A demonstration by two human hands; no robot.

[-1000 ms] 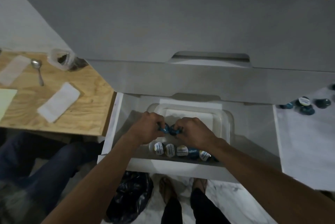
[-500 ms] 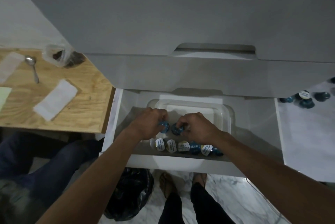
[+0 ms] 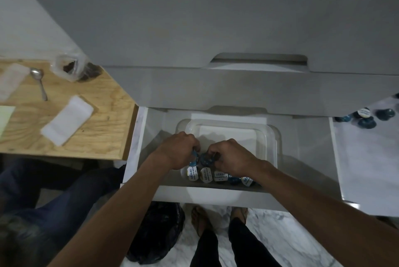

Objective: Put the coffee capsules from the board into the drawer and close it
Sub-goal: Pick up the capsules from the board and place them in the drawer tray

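Down inside the drawer [image 3: 138, 143], left hand [image 3: 176, 150] and right hand [image 3: 232, 156] each pinch a blue capsule [image 3: 205, 158] above the front row [image 3: 216, 176]. Careless release could topple that row, and several capsules on the board [image 3: 364, 116] remain, so closing now would be premature.

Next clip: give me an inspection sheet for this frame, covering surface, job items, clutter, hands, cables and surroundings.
Surface: white open drawer holding a clear plastic container; white marble-look board to its right.
Job's things: row of blue coffee capsules with white lids along the drawer's front; a few more blue capsules remain on the board.
Clutter: wooden table with a metal spoon, white folded cloth and clear bag.
Hands: left hand and right hand each pinch a capsule in the drawer.
Cables: nothing seen.
Surroundings: black bag on the marble floor.
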